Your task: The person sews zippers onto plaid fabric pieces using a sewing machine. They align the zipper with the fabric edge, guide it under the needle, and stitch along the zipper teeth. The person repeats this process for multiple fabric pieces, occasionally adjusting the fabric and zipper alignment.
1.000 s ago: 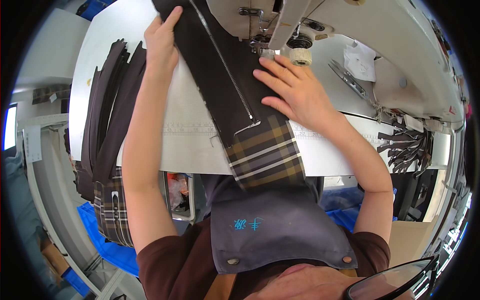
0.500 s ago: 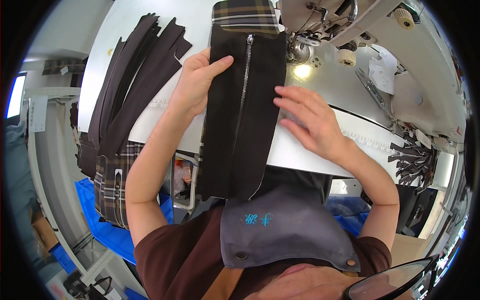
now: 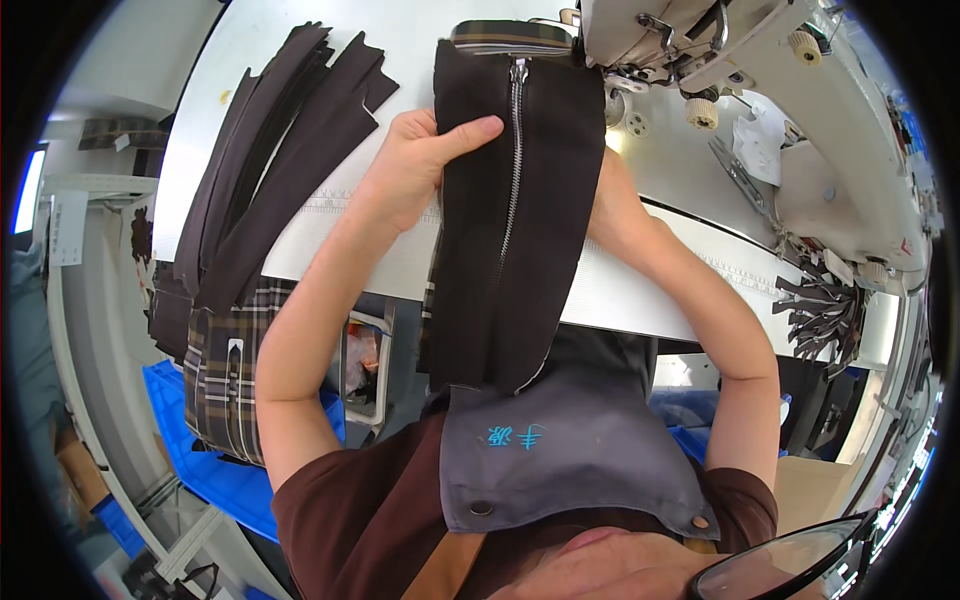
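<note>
A long dark brown fabric panel hangs upright in front of me, its lower end over my apron. Down its middle runs a metal zipper, with the slider near the top. Plaid fabric shows beyond the panel's upper edge. My left hand grips the left edge, thumb on the front and fingers behind. My right hand reaches behind the right edge; its fingers are hidden by the cloth, so what they hold cannot be seen.
A sewing machine stands at the right, with metal snips and white paper beside it. Dark fabric strips lie at the left, above plaid pieces and a blue bin. Zipper ends bunch at the right.
The panel has shifted slightly right with my left hand. My right hand, earlier with fingers apart beside the right edge, has moved up and behind the panel. Less plaid shows at the top.
</note>
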Motion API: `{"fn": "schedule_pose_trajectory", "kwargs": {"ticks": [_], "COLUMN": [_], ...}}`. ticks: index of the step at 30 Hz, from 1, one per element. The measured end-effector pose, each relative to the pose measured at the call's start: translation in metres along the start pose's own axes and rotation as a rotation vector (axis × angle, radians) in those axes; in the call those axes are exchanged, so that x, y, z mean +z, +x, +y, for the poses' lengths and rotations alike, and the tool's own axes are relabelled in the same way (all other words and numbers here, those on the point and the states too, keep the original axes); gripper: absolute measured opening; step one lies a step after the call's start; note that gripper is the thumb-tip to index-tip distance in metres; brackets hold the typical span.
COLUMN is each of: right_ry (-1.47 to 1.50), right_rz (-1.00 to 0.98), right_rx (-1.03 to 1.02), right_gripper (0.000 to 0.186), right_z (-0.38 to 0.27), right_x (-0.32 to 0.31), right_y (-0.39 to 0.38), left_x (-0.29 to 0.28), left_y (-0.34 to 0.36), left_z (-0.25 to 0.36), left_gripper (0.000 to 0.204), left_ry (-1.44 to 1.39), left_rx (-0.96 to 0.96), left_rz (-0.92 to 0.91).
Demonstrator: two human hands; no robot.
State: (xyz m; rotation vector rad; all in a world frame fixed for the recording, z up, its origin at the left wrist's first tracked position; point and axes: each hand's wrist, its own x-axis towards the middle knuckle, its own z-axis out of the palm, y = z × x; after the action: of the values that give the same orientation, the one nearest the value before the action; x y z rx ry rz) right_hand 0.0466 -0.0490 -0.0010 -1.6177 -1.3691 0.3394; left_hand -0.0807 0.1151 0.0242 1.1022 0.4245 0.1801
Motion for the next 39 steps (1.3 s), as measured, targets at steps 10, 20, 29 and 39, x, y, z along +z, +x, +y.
{"fn": "schedule_pose_trajectory", "kwargs": {"ticks": [10,20,29,39], "right_ry": [-0.172,0.208,0.893,-0.164], "right_rz": [-0.035,-0.031,0.085,-0.053], "right_rx": [0.142,0.398,0.681,0.168], "right_gripper": [0.012,0.026,0.035,0.038], "right_z": [-0.009,-0.042,-0.067,-0.048], "right_x": [-0.038,-0.025,0.015,-0.022], "right_y": [-0.022,-0.025,-0.002,-0.024], "left_x": [-0.004,0.004,0.028,0.008], "left_y": [-0.017,-0.008,-0.006,-0.052], "left_z": [-0.003,0.015,0.016,0.013], "left_gripper": [0.016,0.023,0.012,0.026], "left_ry": [-0.029,-0.077,-0.045,0.187], "left_rx": [0.112,0.016,0.379,0.462], "left_rz": [0.066,0.08,0.102,0.108]}}
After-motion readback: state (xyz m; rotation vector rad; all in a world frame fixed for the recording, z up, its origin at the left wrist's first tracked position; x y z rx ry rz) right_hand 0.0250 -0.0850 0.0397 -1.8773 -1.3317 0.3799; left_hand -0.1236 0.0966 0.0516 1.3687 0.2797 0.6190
